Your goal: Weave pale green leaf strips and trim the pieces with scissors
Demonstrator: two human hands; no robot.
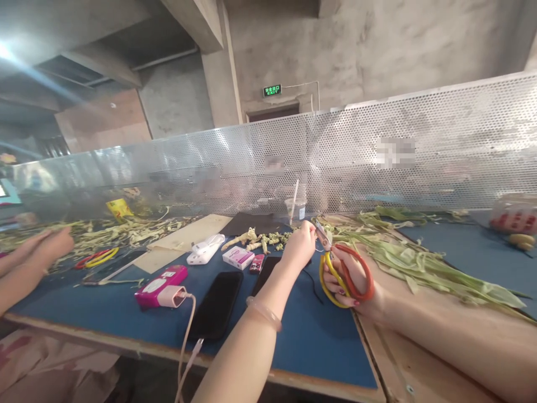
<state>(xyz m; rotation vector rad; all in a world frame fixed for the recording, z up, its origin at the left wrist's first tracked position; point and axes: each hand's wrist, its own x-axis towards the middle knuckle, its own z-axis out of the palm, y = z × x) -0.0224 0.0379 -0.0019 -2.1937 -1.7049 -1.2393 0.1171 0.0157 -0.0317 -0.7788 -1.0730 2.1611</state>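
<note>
My right hand (354,271) is wrapped around scissors (325,240) that have one yellow and one red handle. Their blades point up and to the left, beside the fingertips of my left hand (300,243). My left hand is closed in a pinch; whatever it holds is too small and hidden to make out. A pile of knotted, pale green plant pieces (268,242) lies just beyond my left hand. To the right of the scissors spread long flat green leaf strips (411,263).
Black phones (216,305), a magenta box (161,288) with a cabled charger, a small white-purple box (238,257) and a white power adapter (205,249) lie left. A plastic cup (296,210) stands by the perforated metal screen (251,157). Another person's hands (54,246) work at far left.
</note>
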